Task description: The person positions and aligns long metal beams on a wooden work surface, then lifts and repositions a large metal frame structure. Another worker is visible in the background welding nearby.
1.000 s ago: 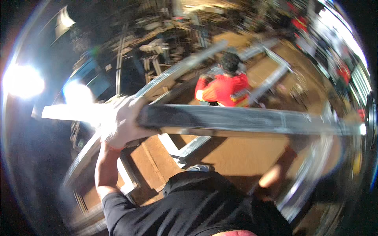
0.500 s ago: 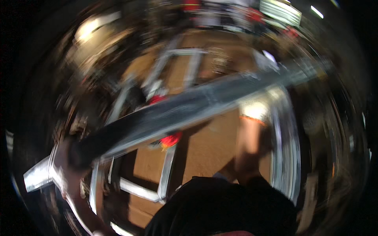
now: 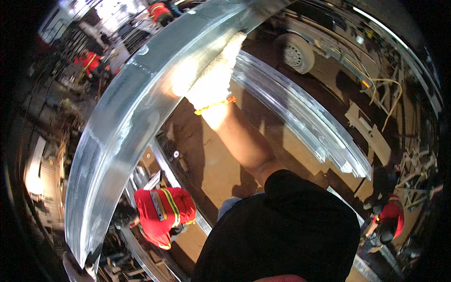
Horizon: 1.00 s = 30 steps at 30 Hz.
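Observation:
A long grey galvanised metal beam (image 3: 134,105) crosses the left and upper part of the head view, looking curved through the lens. My right hand (image 3: 213,77), in a pale glove with an orange cuff, grips the beam's edge near its upper part. Bright glare washes out most of its fingers. At the lower left rim my left hand (image 3: 77,269), also gloved, holds the beam close to its lower end. Much of that hand is dark or cut off.
Long metal profiles (image 3: 300,115) lie stacked right of my arm. A person in a red shirt (image 3: 164,211) bends below the beam; another person (image 3: 390,218) is at far right. More people in red stand upper left. A vehicle wheel (image 3: 295,52) and a hose (image 3: 399,94) are upper right.
The beam has swung from lying across the view to a steeper slant at the left. My view has turned, bringing the vehicle and the stacked profiles into sight. Both hands stay on the beam.

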Each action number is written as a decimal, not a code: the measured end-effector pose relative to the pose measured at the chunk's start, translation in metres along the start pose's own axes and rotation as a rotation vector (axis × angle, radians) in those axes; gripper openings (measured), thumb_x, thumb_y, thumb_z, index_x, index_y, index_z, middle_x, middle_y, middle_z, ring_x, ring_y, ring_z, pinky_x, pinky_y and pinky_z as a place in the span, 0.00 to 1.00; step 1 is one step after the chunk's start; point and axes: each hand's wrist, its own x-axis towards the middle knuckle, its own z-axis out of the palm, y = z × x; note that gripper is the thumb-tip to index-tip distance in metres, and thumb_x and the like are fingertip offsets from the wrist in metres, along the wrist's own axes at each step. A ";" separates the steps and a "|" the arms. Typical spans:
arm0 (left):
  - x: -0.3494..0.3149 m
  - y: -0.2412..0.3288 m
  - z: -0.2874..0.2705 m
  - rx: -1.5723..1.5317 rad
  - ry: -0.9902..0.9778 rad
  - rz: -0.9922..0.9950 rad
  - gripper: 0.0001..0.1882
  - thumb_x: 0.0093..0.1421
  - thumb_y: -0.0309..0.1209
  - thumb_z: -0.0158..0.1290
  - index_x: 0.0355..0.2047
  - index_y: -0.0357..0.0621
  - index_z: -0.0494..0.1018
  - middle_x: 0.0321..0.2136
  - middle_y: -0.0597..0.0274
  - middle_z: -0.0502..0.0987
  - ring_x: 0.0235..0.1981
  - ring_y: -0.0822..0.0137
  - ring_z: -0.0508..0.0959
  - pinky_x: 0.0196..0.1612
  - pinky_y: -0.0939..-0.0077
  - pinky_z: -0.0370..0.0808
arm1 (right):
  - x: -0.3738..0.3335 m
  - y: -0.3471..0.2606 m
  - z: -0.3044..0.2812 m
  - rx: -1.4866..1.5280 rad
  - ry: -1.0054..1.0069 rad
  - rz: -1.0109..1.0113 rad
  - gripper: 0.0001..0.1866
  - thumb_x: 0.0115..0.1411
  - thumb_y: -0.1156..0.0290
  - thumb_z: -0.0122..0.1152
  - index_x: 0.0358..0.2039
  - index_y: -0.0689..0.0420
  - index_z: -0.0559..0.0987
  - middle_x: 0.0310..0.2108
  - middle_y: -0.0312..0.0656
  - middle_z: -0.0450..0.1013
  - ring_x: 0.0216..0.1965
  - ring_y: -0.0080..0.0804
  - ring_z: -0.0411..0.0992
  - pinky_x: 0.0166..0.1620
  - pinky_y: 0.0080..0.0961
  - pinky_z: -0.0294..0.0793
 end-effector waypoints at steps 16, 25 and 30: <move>0.247 0.054 0.313 -0.407 -0.120 0.199 0.50 0.59 0.69 0.52 0.56 0.28 0.73 0.48 0.35 0.80 0.50 0.40 0.81 0.55 0.55 0.77 | 0.111 0.053 -0.083 0.179 0.229 -0.222 0.49 0.61 0.21 0.43 0.60 0.55 0.72 0.51 0.50 0.76 0.51 0.49 0.75 0.58 0.49 0.74; 0.463 0.072 0.459 -0.466 -0.058 0.436 0.51 0.58 0.71 0.52 0.57 0.28 0.73 0.48 0.35 0.80 0.50 0.40 0.81 0.55 0.55 0.77 | 0.213 0.066 -0.209 0.139 0.084 -0.308 0.46 0.60 0.21 0.43 0.57 0.52 0.71 0.45 0.47 0.73 0.47 0.45 0.74 0.53 0.47 0.75; 0.578 0.146 0.530 -0.535 0.030 0.472 0.60 0.50 0.84 0.41 0.46 0.29 0.77 0.39 0.35 0.80 0.40 0.36 0.81 0.45 0.50 0.79 | 0.240 0.071 -0.309 -0.259 0.084 -0.283 0.40 0.65 0.26 0.41 0.64 0.44 0.70 0.58 0.38 0.72 0.57 0.43 0.71 0.63 0.51 0.69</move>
